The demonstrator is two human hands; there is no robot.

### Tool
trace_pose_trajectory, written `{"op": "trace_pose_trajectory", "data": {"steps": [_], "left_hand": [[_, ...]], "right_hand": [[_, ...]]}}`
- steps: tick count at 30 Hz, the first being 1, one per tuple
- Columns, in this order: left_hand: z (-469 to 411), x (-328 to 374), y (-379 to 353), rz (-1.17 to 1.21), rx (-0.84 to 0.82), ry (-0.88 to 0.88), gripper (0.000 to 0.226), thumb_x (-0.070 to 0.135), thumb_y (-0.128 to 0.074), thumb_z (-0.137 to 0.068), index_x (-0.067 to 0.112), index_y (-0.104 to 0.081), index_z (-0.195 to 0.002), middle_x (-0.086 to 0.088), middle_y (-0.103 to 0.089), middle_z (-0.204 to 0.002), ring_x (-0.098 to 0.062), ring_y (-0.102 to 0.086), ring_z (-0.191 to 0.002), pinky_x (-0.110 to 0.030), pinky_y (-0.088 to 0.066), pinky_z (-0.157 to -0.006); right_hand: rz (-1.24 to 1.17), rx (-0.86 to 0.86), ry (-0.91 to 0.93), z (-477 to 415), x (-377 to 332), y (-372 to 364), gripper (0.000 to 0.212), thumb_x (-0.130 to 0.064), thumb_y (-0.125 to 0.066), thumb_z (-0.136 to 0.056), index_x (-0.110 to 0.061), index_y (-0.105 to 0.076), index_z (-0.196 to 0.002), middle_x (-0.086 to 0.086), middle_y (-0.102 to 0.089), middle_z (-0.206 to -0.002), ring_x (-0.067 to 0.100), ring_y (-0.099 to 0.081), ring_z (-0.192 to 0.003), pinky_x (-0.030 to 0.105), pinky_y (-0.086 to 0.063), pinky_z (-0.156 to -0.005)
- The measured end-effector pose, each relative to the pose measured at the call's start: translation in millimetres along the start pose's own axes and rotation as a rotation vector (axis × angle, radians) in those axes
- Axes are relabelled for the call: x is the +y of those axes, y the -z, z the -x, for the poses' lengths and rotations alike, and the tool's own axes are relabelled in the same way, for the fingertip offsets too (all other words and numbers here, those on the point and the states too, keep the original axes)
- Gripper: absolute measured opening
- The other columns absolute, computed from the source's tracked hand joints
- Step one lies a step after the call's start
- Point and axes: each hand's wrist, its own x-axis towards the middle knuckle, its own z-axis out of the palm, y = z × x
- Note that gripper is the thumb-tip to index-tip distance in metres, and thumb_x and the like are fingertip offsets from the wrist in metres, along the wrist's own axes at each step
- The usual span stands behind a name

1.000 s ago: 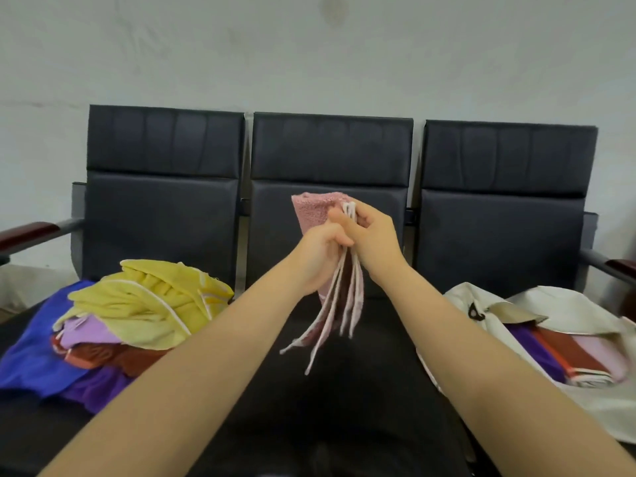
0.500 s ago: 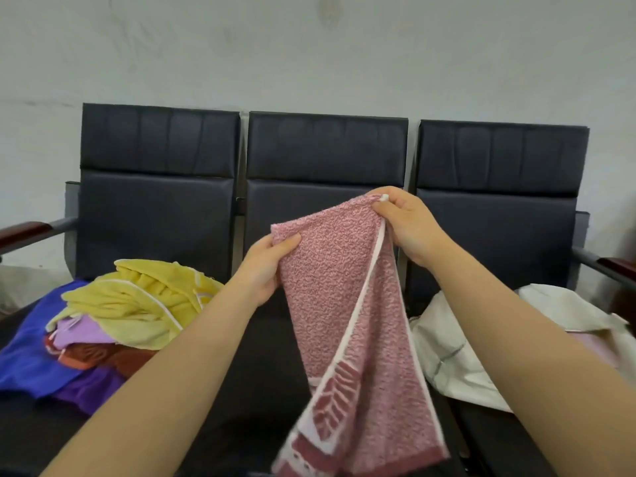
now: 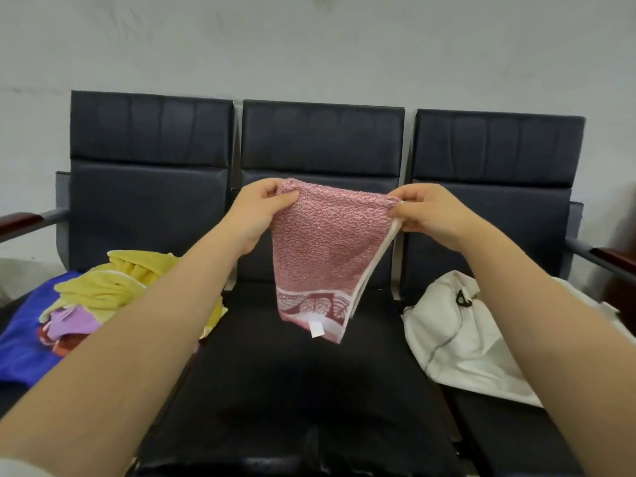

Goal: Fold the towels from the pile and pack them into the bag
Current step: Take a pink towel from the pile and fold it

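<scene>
Two bare forearms reach up from the lower corners of the frame over the black middle seat (image 3: 292, 390) of three joined chairs. At the centre of the frame the left hand (image 3: 256, 215) pinches the upper left corner of a pink towel (image 3: 320, 249), thumb on the front of the cloth. The right hand (image 3: 430, 213) pinches the upper right corner between thumb and fingertips. The towel is folded over, its top edge stretched between the two hands. It hangs free in the air above the middle seat, touching nothing else. Several white-edged layers show down its right side. A darker patterned band crosses it near the bottom, with a small white label (image 3: 316, 329) below. On the seat at the lower left lies the pile of towels (image 3: 79, 304): a yellow towel (image 3: 113, 284) on top, a purple towel (image 3: 72, 321) and a blue towel (image 3: 20, 339) under it. On the seat at the right lies the white bag (image 3: 457, 342), slumped, with a black loop near its top. Behind stand three black backrests (image 3: 323, 139), dark wooden armrests (image 3: 20, 220) at both edges, and a pale wall (image 3: 309, 46)
</scene>
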Motion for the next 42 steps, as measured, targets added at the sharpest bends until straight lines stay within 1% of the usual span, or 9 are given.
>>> {"op": "trace_pose_trajectory", "data": {"steps": [6,9,11,15,24,29,34,38,42], "left_hand": [[-5,13,1,-0.02,-0.159,0.045,0.014,0.008,-0.055,-0.092,0.016,-0.061,-0.083,0.007,-0.063,-0.076,-0.008,-0.059,-0.074,-0.024,-0.047,-0.071],[-14,1,0,-0.107,-0.096,0.122,0.012,0.017,-0.061,-0.091,0.019,-0.058,-0.079,0.006,-0.06,-0.076,-0.009,-0.054,-0.073,-0.024,-0.042,-0.065],[-19,-14,-5,-0.18,-0.033,0.161,0.012,0.019,-0.064,-0.09,0.019,-0.059,-0.079,0.005,-0.059,-0.074,-0.007,-0.052,-0.066,-0.018,-0.041,-0.051],[-29,-32,-16,-0.09,0.182,0.212,0.005,0.013,-0.064,-0.091,0.015,-0.061,-0.087,-0.004,-0.061,-0.088,-0.017,-0.061,-0.085,-0.029,-0.059,-0.063],[-9,-38,5,-0.208,0.123,-0.027,0.008,0.007,-0.068,-0.086,0.013,-0.067,-0.092,-0.005,-0.068,-0.093,-0.017,-0.067,-0.09,-0.03,-0.058,-0.077],[61,-114,16,-0.491,-0.133,-0.02,0.012,0.012,-0.074,-0.075,0.02,-0.067,-0.08,0.0,-0.07,-0.082,-0.014,-0.064,-0.079,-0.037,-0.053,-0.078],[158,-204,12,-0.678,-0.43,0.212,0.01,0.025,-0.066,-0.073,0.033,-0.061,-0.078,0.011,-0.063,-0.075,-0.006,-0.059,-0.073,-0.028,-0.046,-0.069],[185,-209,3,-0.844,-0.537,0.094,0.013,0.03,-0.057,-0.077,0.03,-0.056,-0.091,0.013,-0.06,-0.09,-0.008,-0.058,-0.086,-0.031,-0.048,-0.077],[196,-217,16,-0.946,-0.721,0.029,0.055,0.047,-0.061,-0.074,0.032,-0.054,-0.127,0.021,-0.043,-0.125,0.003,-0.041,-0.117,-0.02,-0.036,-0.101]], "right_hand": [[-0.242,-0.083,-0.049,-1,-6,11,0.018,-0.002,-0.046,-0.087,-0.009,-0.061,-0.079,0.001,-0.055,-0.07,0.011,-0.051,-0.061,0.024,-0.039,-0.058],[-0.037,-0.044,-0.073,-15,0,10,0.014,-0.005,-0.048,-0.088,-0.007,-0.057,-0.076,-0.003,-0.045,-0.054,0.011,-0.033,-0.05,0.023,-0.019,-0.046],[0.192,0.017,-0.092,-23,7,5,0.014,-0.008,-0.053,-0.091,-0.009,-0.06,-0.078,-0.003,-0.05,-0.048,0.013,-0.041,-0.045,0.021,-0.028,-0.042],[0.213,0.131,-0.119,-36,20,-21,0.012,-0.01,-0.048,-0.099,-0.012,-0.059,-0.101,0.011,-0.067,-0.088,0.015,-0.071,-0.062,0.029,-0.059,-0.059],[0.109,0.29,0.027,-20,41,-38,0.012,-0.01,-0.048,-0.098,-0.013,-0.06,-0.103,0.007,-0.067,-0.1,0.015,-0.071,-0.086,0.026,-0.058,-0.074],[0.173,0.157,-0.104,38,106,-74,0.014,-0.008,-0.059,-0.091,-0.019,-0.063,-0.083,0.007,-0.07,-0.086,0.023,-0.069,-0.081,0.04,-0.057,-0.074],[0.469,-0.216,-0.269,114,177,-125,0.005,-0.01,-0.064,-0.076,-0.008,-0.067,-0.08,0.005,-0.064,-0.08,0.011,-0.053,-0.07,0.03,-0.047,-0.071],[0.518,-0.444,-0.231,146,190,-142,0.005,-0.013,-0.062,-0.079,-0.011,-0.062,-0.083,-0.001,-0.06,-0.089,0.009,-0.053,-0.077,0.021,-0.042,-0.069],[0.431,-0.574,-0.23,151,189,-138,0.022,-0.008,-0.063,-0.073,-0.026,-0.055,-0.084,-0.004,-0.059,-0.104,0.007,-0.055,-0.088,0.013,-0.04,-0.07]]}}
